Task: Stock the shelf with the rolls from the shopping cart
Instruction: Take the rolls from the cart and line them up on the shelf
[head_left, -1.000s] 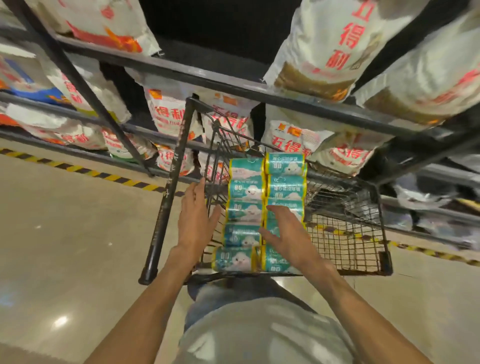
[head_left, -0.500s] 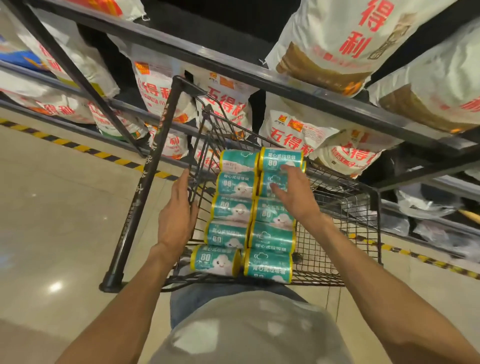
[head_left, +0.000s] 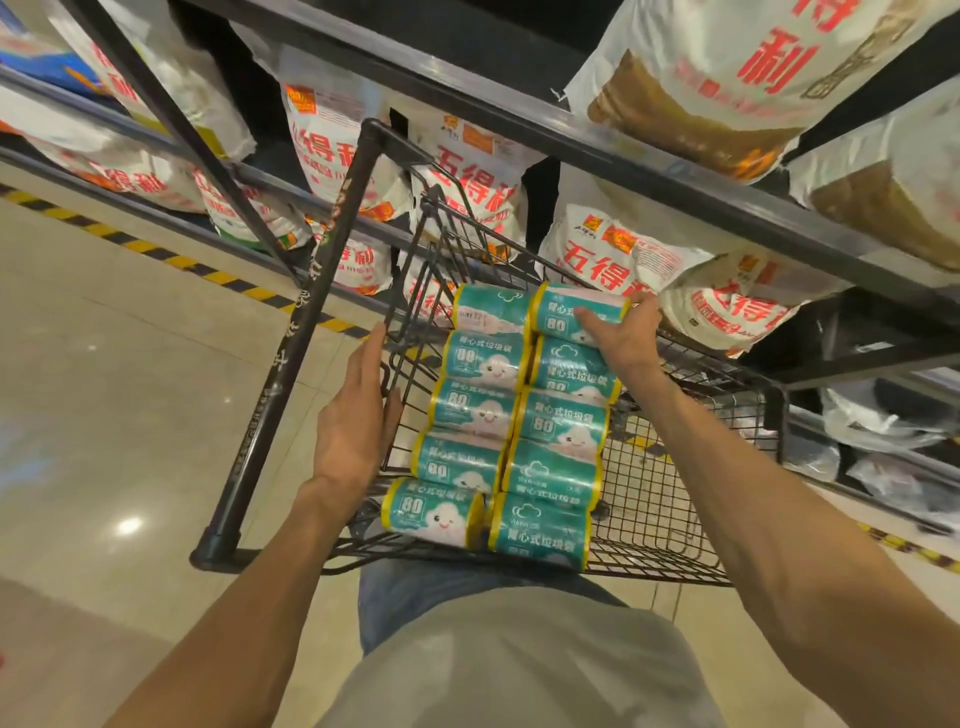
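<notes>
Shiny tan floor tiles with a yellow and black stripe run under a tall black metal shelf, and a black wire shopping cart is parked right against that shelf. Inside the cart, along its left side, lie the rolls, ten of them in two neat rows, all teal with yellow ends.

Over the far end of the cart, the right hand curls its fingers and thumb around the far roll in the right row. By the cart's left wall, the left hand has straight, spread fingers and touches the wire wall, holding nothing.

I think the first pick is just starting, because every roll is in the cart. Next, the right hand needs a firm squeeze and a lift up over the cart's rim, then a free spot on the shelf. I cannot see such a spot from here.

Each roll shows a big "80", a smiling cloud, and Chinese words that look like "背心式垃圾袋". Behind the cart, on the shelf, white bags have big red letters "五得利".
</notes>
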